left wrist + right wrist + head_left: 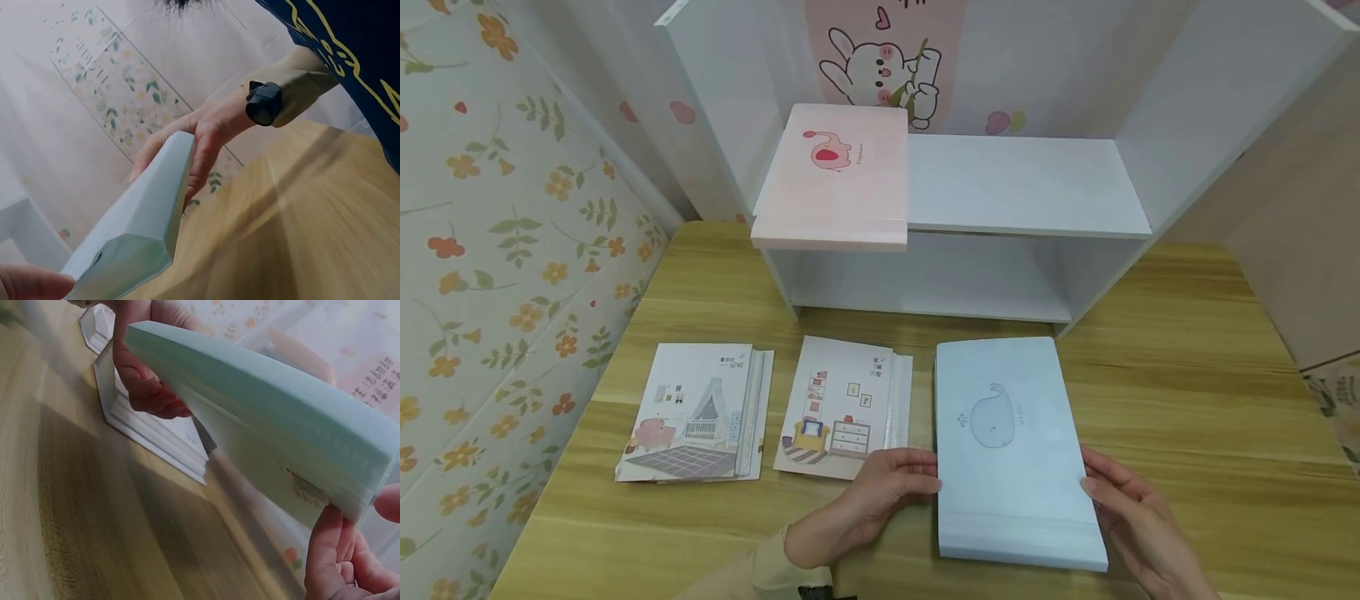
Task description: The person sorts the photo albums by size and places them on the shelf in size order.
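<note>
A pale blue folder [1015,483], smooth and glossy, is held just above the desk [1195,400], towards its near edge; the left hand [880,500] has a narrow grip on one long side, the right hand [1142,525] pinches the other. Its cover shows a whale [992,421], its underside a barcode [304,486]. Two notebook stacks [700,417] [842,408] with Chinese lettering lie towards the wood-grained desk's left edge. At the back, a white shelf unit [1022,183] carries a pink folder [842,192], marked "Elephant", jutting over its upper board's front edge.
</note>
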Available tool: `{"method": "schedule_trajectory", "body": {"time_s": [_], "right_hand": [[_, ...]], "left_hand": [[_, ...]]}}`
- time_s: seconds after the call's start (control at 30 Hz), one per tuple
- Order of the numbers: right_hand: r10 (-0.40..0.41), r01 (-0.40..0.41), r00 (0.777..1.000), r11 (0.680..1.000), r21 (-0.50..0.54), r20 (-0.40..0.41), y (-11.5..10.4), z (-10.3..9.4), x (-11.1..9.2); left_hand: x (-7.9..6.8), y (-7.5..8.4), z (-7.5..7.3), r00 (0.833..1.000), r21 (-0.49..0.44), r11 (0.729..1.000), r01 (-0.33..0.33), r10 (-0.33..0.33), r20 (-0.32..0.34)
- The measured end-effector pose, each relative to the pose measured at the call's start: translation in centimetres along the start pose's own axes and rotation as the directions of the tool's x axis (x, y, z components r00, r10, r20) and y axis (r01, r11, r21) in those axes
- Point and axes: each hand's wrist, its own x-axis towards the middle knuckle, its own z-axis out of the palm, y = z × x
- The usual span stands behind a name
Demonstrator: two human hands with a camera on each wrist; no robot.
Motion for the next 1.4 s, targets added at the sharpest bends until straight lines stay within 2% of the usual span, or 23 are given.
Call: {"method": "schedule_trajectory", "body": {"time_s": [0.2, 0.33, 0.47, 0.67, 0.87, 1.0, 1.13, 1.23, 1.4], "right_hand": [[-0.090, 0.086, 0.994, 0.995, 0.058, 0.066, -0.2, 0.1, -0.6], [-0.135, 0.122, 0.987, 0.983, 0.135, 0.090, -0.3, 0.2, -0.9], [-0.199, 0.171, 0.974, 0.959, 0.226, 0.106, -0.1, 0.3, -1.1], [-0.274, 0.234, 0.957, 0.922, 0.308, 0.091, 0.0, 0.7, -1.4], [-0.332, 0.279, 0.940, 0.879, 0.387, 0.076, -0.3, 1.2, -1.4], [-0.350, 0.309, 0.936, 0.871, 0.381, 0.041, -0.6, 1.6, -1.5], [-0.397, 0.350, 0.917, 0.847, 0.399, 0.039, -1.1, 1.9, -1.5], [-0.434, 0.364, 0.898, 0.823, 0.436, 0.069, -1.6, 2.1, -1.5], [-0.450, 0.381, 0.891, 0.808, 0.449, 0.055, -2.9, 2.7, -1.4]], "left_hand": [[-0.8, 0.9, 0.4, 0.999, 0.013, 0.999, -0.051, 0.051, 0.014], [-1.6, 1.4, 0.7, 0.994, -0.002, 0.995, -0.103, 0.102, 0.049], [-2.2, 1.7, 0.9, 0.981, -0.005, 0.985, -0.173, 0.172, 0.092], [-2.8, 2.6, 1.1, 0.961, 0.004, 0.971, -0.241, 0.238, 0.138], [-3.2, 3.5, 1.3, 0.931, -0.020, 0.951, -0.308, 0.306, 0.200], [-3.3, 4.0, 1.5, 0.902, -0.052, 0.931, -0.360, 0.362, 0.236], [-3.5, 4.7, 1.6, 0.879, -0.076, 0.914, -0.398, 0.403, 0.256], [-3.6, 5.2, 1.8, 0.867, -0.091, 0.905, -0.416, 0.424, 0.260], [-3.8, 6.2, 2.2, 0.842, -0.118, 0.882, -0.456, 0.470, 0.265]]}}
